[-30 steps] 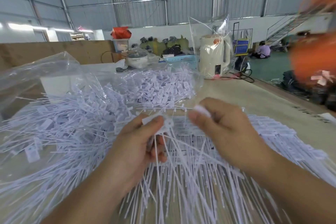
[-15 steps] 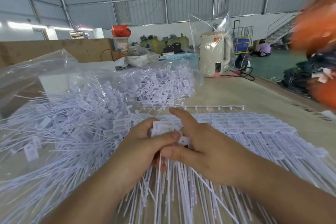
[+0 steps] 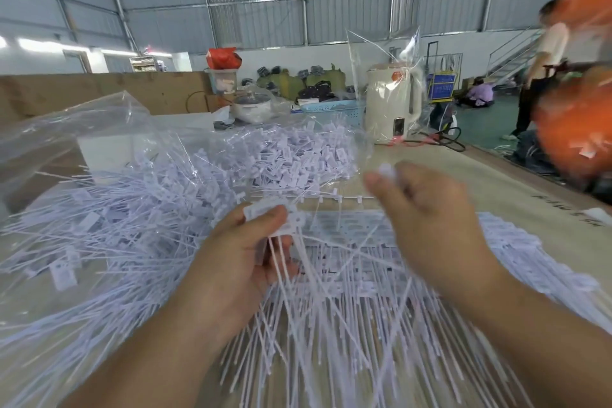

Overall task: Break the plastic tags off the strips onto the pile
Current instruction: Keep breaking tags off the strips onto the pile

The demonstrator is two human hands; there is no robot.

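Between the two hands, above the middle of the worktop (image 3: 516, 182), a small bunch of white plastic tags (image 3: 281, 217) sits pinched under the thumb of the left hand (image 3: 238, 262), their thin tails hanging down through its curled fingers. Up and to the right, well apart from it, the right hand (image 3: 427, 219) pinches a single white tag (image 3: 387, 172) between thumb and forefinger; that hand is blurred. Beneath both hands lie rows of unbroken strips (image 3: 357, 235), tags side by side and tails fanning toward the viewer. To the left spreads the loose pile (image 3: 109, 225) of separated tags, lying on and partly under a clear plastic bag (image 3: 82, 122) that also holds more tags farther back. Behind these on the worktop stand a cream kettle (image 3: 390, 103) wrapped in clear film, a blue basket (image 3: 334, 109) and a lidded pot (image 3: 253, 106). At the right edge a blurred orange mass (image 3: 576, 132) fills the view, and a standing person (image 3: 543, 69) is beyond it on the green floor.
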